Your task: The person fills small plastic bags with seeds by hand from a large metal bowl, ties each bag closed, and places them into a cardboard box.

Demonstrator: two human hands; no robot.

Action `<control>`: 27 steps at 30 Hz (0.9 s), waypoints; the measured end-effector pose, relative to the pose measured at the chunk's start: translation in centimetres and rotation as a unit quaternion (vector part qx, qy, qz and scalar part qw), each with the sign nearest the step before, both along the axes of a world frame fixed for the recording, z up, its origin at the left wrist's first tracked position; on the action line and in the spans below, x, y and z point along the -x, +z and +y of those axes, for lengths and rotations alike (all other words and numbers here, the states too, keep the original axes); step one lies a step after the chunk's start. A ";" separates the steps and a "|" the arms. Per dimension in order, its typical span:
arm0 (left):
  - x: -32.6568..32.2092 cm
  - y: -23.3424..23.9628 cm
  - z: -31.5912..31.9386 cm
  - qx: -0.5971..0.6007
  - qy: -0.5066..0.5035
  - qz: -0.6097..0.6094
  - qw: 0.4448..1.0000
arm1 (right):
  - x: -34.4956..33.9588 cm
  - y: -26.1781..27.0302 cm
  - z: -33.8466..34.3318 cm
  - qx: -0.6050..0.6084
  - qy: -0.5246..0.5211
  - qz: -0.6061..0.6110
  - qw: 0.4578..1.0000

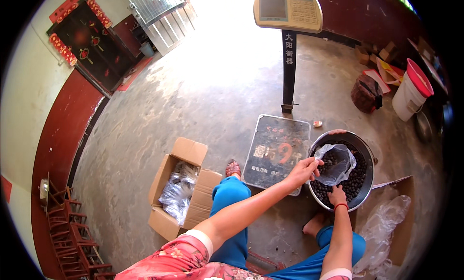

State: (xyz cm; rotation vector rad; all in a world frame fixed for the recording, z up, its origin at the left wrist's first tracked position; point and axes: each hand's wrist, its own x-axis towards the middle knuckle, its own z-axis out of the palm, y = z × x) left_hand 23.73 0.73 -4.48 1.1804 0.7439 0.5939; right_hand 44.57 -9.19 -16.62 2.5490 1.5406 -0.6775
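Note:
My left hand (303,170) pinches the rim of a clear plastic bag (337,167), which hangs open over a metal bucket (368,171). Small dark round nuts or seeds (357,187) lie in the bucket. Some of them show in or through the bag; I cannot tell which. My right hand (337,196), with a red cord at the wrist, reaches into the bucket just below the bag. Its fingertips are among the dark pieces and partly hidden, so whether it grips any is unclear.
A platform scale (275,153) stands left of the bucket, its display (288,12) on a post. A cardboard box (195,204) holds clear plastic bags (179,193). More clear plastic (384,229) lies at right. A white bucket (406,98) and dark bag (366,93) stand farther off.

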 end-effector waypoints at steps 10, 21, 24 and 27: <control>0.6 0.0 -0.2 -0.009 -0.001 0.006 1.000 | 0.5 -0.3 0.1 -0.052 -0.040 0.036 0.997; 0.1 0.0 0.1 -0.013 0.018 0.002 1.000 | -4.6 4.3 4.6 -0.385 -0.296 0.534 0.692; 0.3 0.2 0.0 -0.011 0.016 -0.010 1.000 | -4.3 10.4 5.5 -0.413 -0.289 0.646 0.573; 0.4 0.6 -0.1 -0.013 0.017 -0.013 1.000 | -2.3 15.8 5.4 -0.349 -0.183 0.729 0.560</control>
